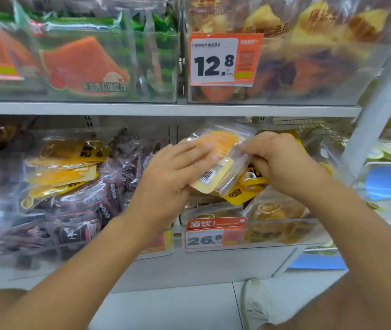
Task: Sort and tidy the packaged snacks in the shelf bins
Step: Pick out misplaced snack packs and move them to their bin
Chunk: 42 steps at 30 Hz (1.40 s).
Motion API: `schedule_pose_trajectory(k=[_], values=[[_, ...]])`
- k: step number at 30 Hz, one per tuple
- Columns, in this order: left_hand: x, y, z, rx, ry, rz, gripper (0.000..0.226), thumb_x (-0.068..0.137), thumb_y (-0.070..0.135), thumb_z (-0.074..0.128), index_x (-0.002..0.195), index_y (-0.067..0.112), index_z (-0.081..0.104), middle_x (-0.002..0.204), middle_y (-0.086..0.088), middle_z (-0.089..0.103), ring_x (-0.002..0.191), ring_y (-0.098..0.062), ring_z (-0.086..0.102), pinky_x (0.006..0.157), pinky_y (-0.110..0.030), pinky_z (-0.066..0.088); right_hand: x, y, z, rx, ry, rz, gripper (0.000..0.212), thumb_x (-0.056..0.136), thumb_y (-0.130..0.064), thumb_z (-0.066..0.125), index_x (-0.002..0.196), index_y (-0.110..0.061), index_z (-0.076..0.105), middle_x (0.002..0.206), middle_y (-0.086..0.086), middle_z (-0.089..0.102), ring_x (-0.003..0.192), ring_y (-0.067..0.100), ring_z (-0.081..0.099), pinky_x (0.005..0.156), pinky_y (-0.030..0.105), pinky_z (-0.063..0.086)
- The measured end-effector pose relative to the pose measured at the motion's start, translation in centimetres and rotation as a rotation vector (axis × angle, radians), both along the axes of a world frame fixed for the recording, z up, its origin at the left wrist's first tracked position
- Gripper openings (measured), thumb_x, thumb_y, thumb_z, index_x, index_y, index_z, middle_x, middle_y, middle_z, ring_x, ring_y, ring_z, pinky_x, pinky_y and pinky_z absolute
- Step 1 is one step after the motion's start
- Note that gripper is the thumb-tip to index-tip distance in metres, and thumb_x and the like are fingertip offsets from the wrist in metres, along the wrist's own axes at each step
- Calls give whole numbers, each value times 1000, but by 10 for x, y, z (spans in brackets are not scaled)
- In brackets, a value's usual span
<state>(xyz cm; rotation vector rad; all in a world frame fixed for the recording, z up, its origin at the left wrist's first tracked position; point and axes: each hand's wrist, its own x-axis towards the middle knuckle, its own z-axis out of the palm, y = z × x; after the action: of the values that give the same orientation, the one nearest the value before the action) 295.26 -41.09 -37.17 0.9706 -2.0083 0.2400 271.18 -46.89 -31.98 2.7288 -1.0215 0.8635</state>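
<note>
Two stocked shelf bins [285,229] below shelf [166,108]

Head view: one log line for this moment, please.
left hand: holds yellow snack packet | right hand: pinches its clear end | where: over lower right bin | packet: not yet binned

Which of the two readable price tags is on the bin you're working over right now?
The 26.8 tag, on the lower right bin's front, directly below both hands. The 12.8 tag hangs on the bin one shelf higher.

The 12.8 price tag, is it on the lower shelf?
No, the 12.8 tag hangs on an upper-shelf bin, above both hands.
</note>
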Motion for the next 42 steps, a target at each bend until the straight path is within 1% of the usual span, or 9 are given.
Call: schedule_pose_trajectory(k=[5,8,13,20,24,26,31,38,42], values=[[-16,-20,-5,280,124,-90,56,88,-6,58,135,24,61,145,10,52,138,-16,43,117,-37,33,-24,19,-2,232,-180,-159,36,81,-4,70,114,-21,71,114,-11,69,100,8,65,91,33,52],[-20,-26,1,319,52,-71,55,88,13,56,141,27,55,151,10,45,140,-16,39,117,-36,32,-20,39,1,292,-249,-158,63,77,-30,70,138,-27,54,134,-12,55,121,5,54,101,36,50],[-13,-26,10,399,58,-11,66,80,46,74,138,21,56,150,7,43,137,-3,38,113,-27,34,3,40,-1,336,152,-248,88,72,-91,34,150,-49,30,160,-23,20,145,14,19,116,43,30],[1,-12,7,488,-25,157,69,79,68,61,139,38,50,157,1,34,147,-16,25,118,-38,26,19,26,15,504,214,-236,93,63,-89,40,147,-50,36,161,-24,16,152,22,6,123,47,15],[-5,1,9,487,-69,135,64,85,65,55,142,39,42,147,11,49,138,-8,41,108,-38,42,24,23,13,401,252,-236,88,62,-95,46,137,-49,39,157,-19,31,146,23,27,113,50,35],[-7,6,12,481,-100,122,63,88,60,57,144,40,39,140,15,54,122,-7,53,99,-40,48,21,24,10,339,220,-218,77,68,-83,57,132,-44,42,148,-19,41,137,16,39,105,45,43],[-16,2,13,529,-247,109,65,93,50,56,152,44,29,147,9,50,133,-15,44,105,-41,36,-1,16,10,393,232,-236,64,78,-46,78,131,-47,42,156,-23,30,137,12,39,100,46,47],[-2,-5,14,471,-335,195,37,94,55,47,126,37,51,91,10,59,106,-16,51,95,-37,37,26,20,5,322,385,-257,63,81,-33,59,141,-49,46,156,-22,33,139,27,31,104,48,44],[0,3,7,388,-325,184,36,96,47,49,121,24,62,109,6,64,112,-15,53,103,-34,38,35,20,9,422,413,-241,60,80,-43,49,140,-52,46,156,-24,33,137,28,30,108,47,40]])
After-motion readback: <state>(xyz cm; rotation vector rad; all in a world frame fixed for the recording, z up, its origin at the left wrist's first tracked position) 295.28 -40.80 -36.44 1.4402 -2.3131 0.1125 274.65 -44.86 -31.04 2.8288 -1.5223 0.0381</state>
